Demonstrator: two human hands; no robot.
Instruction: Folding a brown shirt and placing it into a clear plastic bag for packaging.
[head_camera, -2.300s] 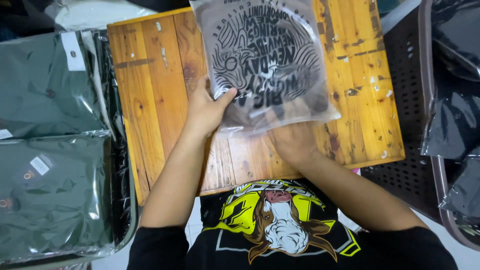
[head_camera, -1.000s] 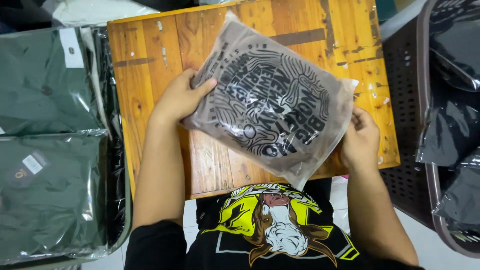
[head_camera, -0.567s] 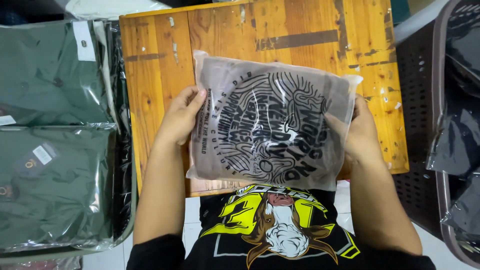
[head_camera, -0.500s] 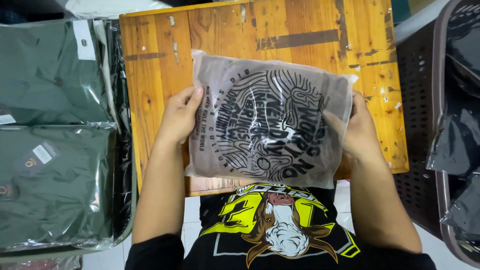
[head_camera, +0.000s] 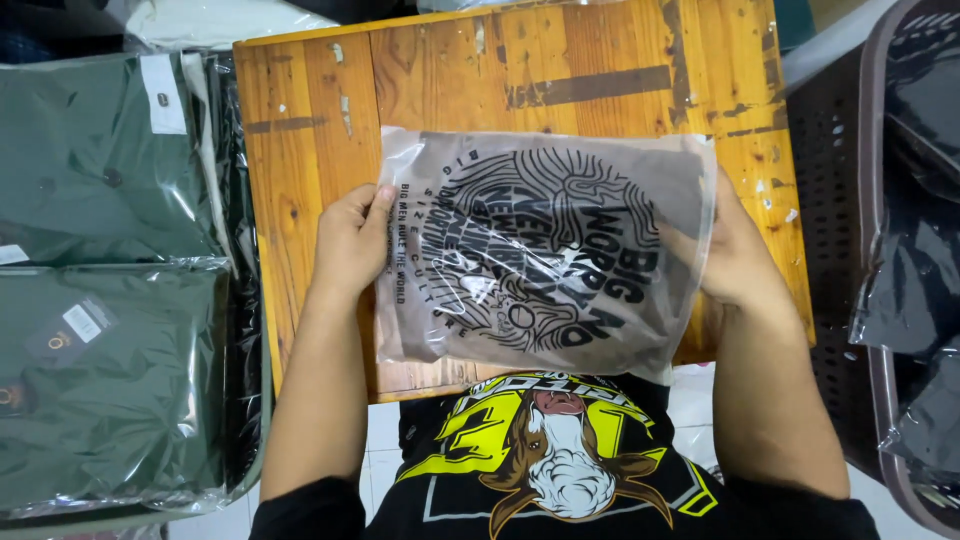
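Clear plastic bag with a folded grey printed shirt (head_camera: 545, 255) lies flat on the orange wooden counter (head_camera: 300, 150), long axis left-right. Left hand (head_camera: 350, 240) and right hand (head_camera: 735, 260) grip opposite short edges, fingers pinched on plastic, equally near.

This looks like a clothing packing room: a worn wooden table (head_camera: 520, 70), stacks of green bagged shirts (head_camera: 100, 300) on the left, a basket (head_camera: 850, 200) of dark bagged clothes.
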